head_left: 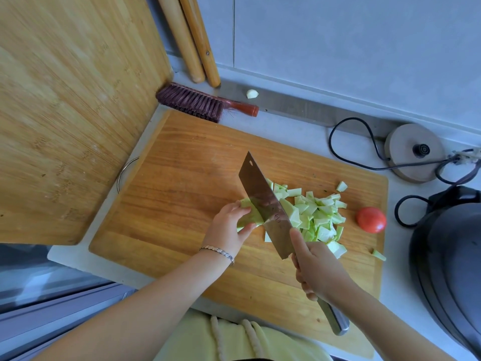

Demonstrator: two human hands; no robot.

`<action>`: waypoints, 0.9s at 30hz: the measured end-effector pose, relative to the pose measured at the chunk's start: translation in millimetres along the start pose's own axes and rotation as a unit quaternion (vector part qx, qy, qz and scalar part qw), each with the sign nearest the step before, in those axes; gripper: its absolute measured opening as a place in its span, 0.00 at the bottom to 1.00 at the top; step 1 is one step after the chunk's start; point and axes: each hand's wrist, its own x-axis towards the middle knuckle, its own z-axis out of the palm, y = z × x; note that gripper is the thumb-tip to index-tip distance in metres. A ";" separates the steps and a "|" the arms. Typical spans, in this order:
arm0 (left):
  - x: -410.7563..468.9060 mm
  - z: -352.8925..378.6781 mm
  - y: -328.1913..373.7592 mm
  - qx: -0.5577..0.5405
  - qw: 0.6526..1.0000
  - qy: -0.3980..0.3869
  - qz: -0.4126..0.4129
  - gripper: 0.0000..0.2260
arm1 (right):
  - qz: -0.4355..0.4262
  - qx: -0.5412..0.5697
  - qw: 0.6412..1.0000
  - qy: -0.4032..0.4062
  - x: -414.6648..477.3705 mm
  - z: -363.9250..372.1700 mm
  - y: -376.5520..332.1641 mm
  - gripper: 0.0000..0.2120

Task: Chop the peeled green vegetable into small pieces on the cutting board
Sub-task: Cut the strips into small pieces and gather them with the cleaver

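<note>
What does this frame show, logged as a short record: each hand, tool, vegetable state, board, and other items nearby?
left hand: pins the uncut green vegetable piece flat on the cutting board
right hand: grips the cleaver at its handle
cleaver: blade down on the vegetable, beside the left fingertips
chopped pieces: heaped right of the blade, a few strays apart
progress: mostly chopped, one piece left
tomato: whole, at the board's right edge
behind board: brush, garlic clove, kettle base
</note>
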 end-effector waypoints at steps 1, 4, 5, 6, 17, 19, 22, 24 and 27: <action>-0.1 -0.1 0.0 -0.004 1.000 0.000 0.000 0.17 | -0.005 0.002 1.000 0.005 4.7 6.4 0.9 0.25; -0.8 0.2 -0.7 -0.012 1.000 0.006 0.002 0.16 | -0.023 0.005 0.999 0.022 20.8 28.3 6.8 0.24; -1.3 0.5 -0.9 -0.013 1.000 0.008 0.001 0.16 | -0.027 0.006 0.999 0.032 24.7 34.5 9.7 0.24; -1.7 0.8 -1.2 -0.014 1.000 0.010 0.001 0.16 | -0.028 0.009 0.999 0.041 27.4 39.0 12.8 0.24; -8.4 4.7 -4.3 -0.023 0.999 0.037 -0.022 0.23 | 0.008 0.108 0.994 0.018 20.7 3.6 8.9 0.26; -8.6 7.1 -3.3 -0.014 0.999 0.032 -0.038 0.22 | -0.009 0.089 0.996 0.014 14.8 -3.5 2.8 0.27; -8.3 9.3 1.2 -0.005 0.999 0.016 -0.050 0.22 | -0.024 0.069 0.997 0.010 7.3 -9.4 -6.7 0.27; -8.4 9.3 2.9 0.002 0.999 0.009 -0.050 0.22 | -0.025 0.060 0.998 0.008 4.5 -11.5 -11.8 0.27; -9.1 7.3 2.7 0.019 0.999 0.002 -0.047 0.22 | -0.026 0.044 0.999 0.006 2.5 -10.9 -15.1 0.27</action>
